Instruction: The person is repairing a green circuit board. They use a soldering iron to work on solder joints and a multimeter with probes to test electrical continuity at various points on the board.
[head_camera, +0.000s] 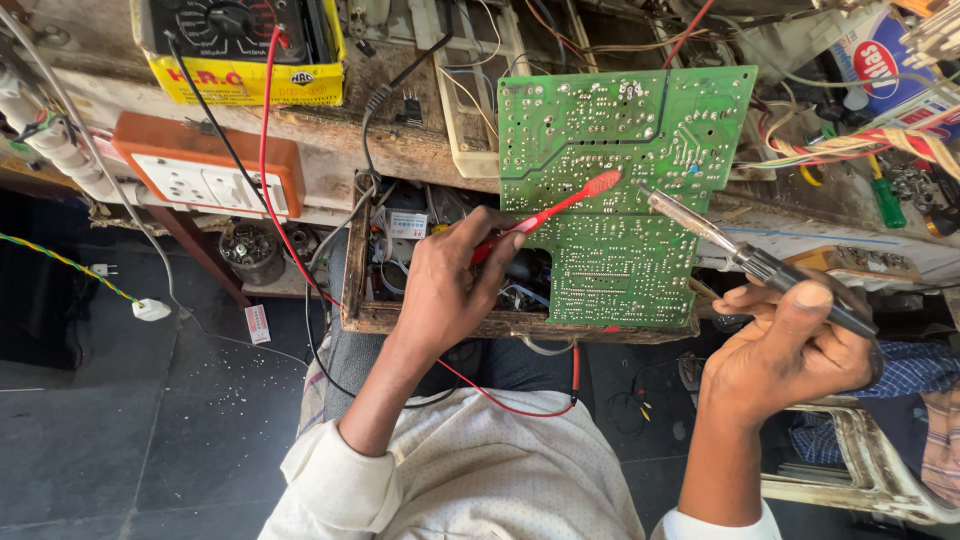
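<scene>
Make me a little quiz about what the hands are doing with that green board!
1. True or false: the left hand holds a red toothbrush.
2. Which tool is in the right hand? A) soldering iron B) hammer C) scissors
3. What does the toothbrush head touch?

Key: 1 true. 2 A. 3 the green circuit board, on its solder side.

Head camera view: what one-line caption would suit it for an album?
Left hand brushes a green circuit board with a red toothbrush; right hand holds a soldering iron.
</scene>
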